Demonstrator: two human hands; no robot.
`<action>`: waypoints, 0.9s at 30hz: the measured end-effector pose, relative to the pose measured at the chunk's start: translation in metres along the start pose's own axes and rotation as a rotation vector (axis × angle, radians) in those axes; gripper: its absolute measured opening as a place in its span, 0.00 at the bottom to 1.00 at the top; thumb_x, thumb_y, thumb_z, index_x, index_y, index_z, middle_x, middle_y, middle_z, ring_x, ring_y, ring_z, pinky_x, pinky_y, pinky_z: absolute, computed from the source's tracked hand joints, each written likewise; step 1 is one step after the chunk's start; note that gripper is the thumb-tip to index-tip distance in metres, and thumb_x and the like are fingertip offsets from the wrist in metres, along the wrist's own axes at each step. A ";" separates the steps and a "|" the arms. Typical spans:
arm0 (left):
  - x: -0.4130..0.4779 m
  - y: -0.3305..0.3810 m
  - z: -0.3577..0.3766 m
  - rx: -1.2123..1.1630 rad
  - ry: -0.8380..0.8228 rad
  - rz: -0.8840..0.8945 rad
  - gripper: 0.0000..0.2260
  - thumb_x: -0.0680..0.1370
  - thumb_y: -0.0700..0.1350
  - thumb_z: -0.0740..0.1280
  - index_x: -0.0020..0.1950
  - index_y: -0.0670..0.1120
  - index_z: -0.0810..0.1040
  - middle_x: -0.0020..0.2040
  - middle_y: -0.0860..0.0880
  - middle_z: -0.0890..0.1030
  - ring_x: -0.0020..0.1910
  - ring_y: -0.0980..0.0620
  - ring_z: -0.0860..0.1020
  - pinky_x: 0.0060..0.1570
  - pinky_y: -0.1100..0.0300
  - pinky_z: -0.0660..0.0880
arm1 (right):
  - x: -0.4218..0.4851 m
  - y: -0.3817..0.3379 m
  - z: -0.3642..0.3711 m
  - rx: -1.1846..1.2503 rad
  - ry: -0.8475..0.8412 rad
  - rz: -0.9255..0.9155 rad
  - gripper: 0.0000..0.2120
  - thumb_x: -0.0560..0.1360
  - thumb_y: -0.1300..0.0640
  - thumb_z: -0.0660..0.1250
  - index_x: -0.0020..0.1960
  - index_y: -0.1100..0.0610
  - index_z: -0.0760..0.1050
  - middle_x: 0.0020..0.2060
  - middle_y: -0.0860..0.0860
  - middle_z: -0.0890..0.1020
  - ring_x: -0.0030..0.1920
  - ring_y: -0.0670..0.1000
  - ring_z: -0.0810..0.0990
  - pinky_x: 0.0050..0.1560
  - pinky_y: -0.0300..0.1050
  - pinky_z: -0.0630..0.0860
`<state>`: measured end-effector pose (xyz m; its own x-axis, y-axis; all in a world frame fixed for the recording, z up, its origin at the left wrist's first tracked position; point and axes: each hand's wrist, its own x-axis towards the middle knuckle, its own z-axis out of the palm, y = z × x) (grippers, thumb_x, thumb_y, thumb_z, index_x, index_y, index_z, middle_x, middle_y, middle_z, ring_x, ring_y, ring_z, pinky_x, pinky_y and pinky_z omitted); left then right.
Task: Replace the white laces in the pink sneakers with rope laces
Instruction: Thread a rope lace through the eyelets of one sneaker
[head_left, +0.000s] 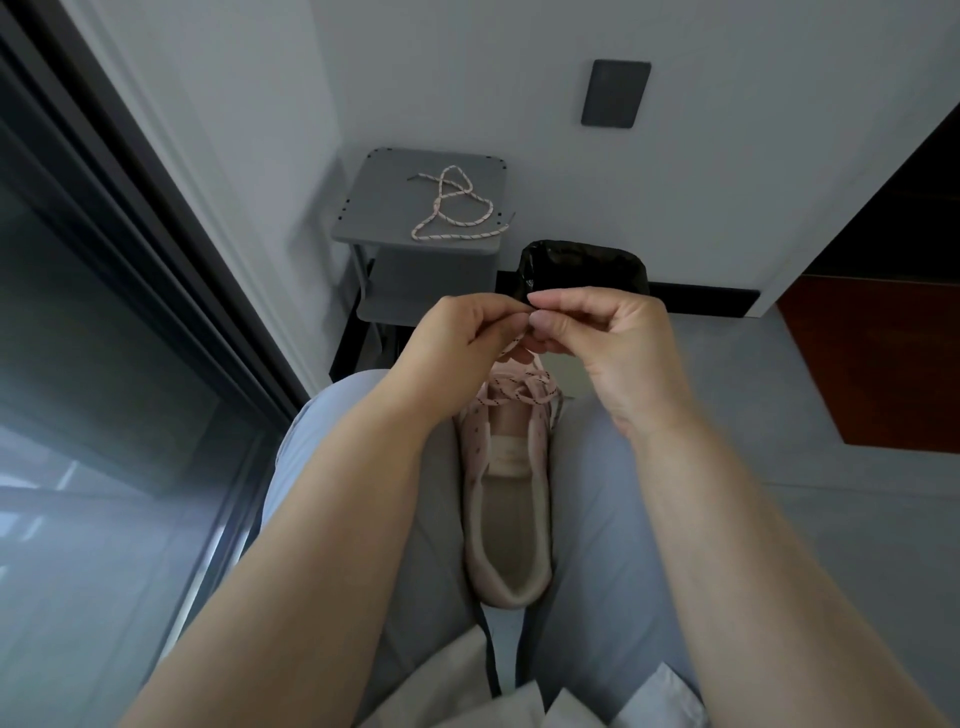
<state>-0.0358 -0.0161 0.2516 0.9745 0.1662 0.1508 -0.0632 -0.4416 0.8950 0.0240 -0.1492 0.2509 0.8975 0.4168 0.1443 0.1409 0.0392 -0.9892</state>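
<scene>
A pink sneaker (506, 499) lies wedged between my thighs, heel toward me and toe pointing away. A pink rope lace with dark flecks (511, 392) is threaded across its upper eyelets. My left hand (467, 332) and my right hand (597, 338) meet just above the toe end, fingertips together, each pinching part of that rope lace. Where the lace ends run inside my fingers is hidden. A second rope lace (457, 208) lies loose in loops on a small grey table (374, 208) ahead.
A bin lined with a black bag (584, 265) stands right of the grey table, against the white wall. A dark-framed glass door (104, 312) runs along the left. A reddish-brown panel (872, 364) sits at the right on the grey floor.
</scene>
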 end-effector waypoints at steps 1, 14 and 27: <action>0.000 0.000 0.000 -0.005 -0.001 0.005 0.09 0.79 0.39 0.61 0.47 0.46 0.80 0.41 0.52 0.83 0.41 0.57 0.81 0.46 0.68 0.76 | 0.000 0.000 0.000 0.006 -0.003 -0.005 0.08 0.69 0.68 0.71 0.44 0.57 0.81 0.30 0.47 0.84 0.34 0.45 0.83 0.38 0.33 0.76; 0.000 0.002 -0.004 -0.085 0.138 0.005 0.09 0.78 0.37 0.62 0.44 0.46 0.80 0.35 0.53 0.81 0.33 0.59 0.77 0.37 0.69 0.73 | 0.011 0.008 -0.005 -0.346 0.017 -0.010 0.11 0.77 0.58 0.64 0.37 0.53 0.78 0.33 0.48 0.82 0.37 0.49 0.81 0.44 0.45 0.78; 0.001 -0.007 -0.013 -0.428 0.287 -0.225 0.13 0.81 0.38 0.56 0.42 0.46 0.77 0.32 0.49 0.72 0.20 0.59 0.61 0.20 0.69 0.58 | 0.038 0.017 -0.014 -1.287 0.064 0.208 0.09 0.77 0.58 0.58 0.48 0.61 0.76 0.44 0.56 0.80 0.48 0.59 0.78 0.40 0.44 0.67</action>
<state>-0.0370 -0.0011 0.2516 0.8803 0.4743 -0.0092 -0.0001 0.0197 0.9998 0.0664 -0.1455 0.2395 0.9640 0.2644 0.0283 0.2622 -0.9274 -0.2667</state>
